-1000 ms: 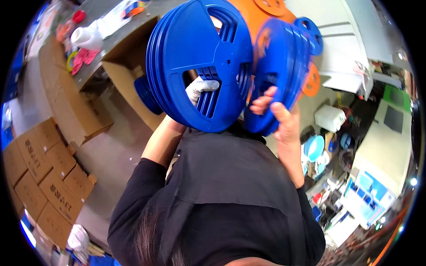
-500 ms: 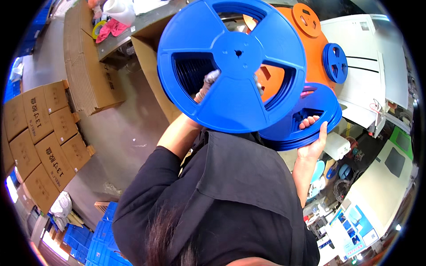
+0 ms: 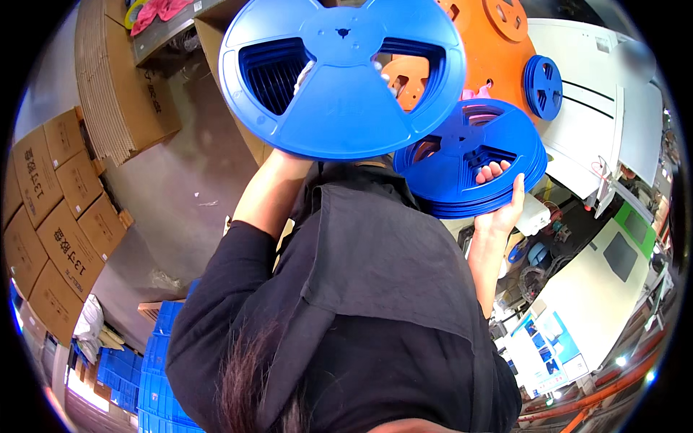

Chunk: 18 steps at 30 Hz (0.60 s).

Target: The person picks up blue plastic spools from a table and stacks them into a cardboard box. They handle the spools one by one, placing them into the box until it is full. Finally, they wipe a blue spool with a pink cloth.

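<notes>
Blue slotted reels (image 3: 408, 137) form 2 stacks in the head view: the gloved left hand (image 3: 304, 76), mostly hidden, grips the upper stack (image 3: 343, 101) through its windows; the right hand (image 3: 505, 211) clamps the lower stack (image 3: 447, 167), turned more face-up since 1 second ago, leaving both hands loaded.

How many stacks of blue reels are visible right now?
3: the large stack in the left hand, the lower stack in the right hand, and the small stack at upper right beside the orange surface. Others may be hidden behind these.
</notes>
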Tool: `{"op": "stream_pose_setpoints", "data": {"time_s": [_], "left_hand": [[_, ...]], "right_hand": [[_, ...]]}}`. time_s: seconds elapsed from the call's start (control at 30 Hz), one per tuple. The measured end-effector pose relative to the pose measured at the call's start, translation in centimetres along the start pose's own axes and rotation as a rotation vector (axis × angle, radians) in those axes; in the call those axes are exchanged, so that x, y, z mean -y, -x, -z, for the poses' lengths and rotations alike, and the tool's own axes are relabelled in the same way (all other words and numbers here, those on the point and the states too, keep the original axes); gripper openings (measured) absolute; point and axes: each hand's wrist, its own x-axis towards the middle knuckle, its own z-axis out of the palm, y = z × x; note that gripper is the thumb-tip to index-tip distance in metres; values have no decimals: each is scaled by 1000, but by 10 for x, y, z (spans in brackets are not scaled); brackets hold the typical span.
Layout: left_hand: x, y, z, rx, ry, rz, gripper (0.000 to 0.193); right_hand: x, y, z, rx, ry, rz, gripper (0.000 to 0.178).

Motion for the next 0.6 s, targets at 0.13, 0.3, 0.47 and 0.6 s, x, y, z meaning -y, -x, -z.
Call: {"op": "stream_pose_setpoints", "data": {"time_s": [0.13,0.3,0.47,0.6], "left_hand": [[-26,33,7,-340,-119,-75,66],[-96,56,121,-1015,-695,-213,57],[-155,20,208,-1092,-614,-268,58],[-199,-11,231,-1033,-554,-270,58]], "right_hand": [[-2,1,2,-91,16,-49,42],[-16,19,3,-146,67,-92,45],[-32,22,4,-196,108,-151,45],[-33,24,5,-281,141,-194,44]]}}
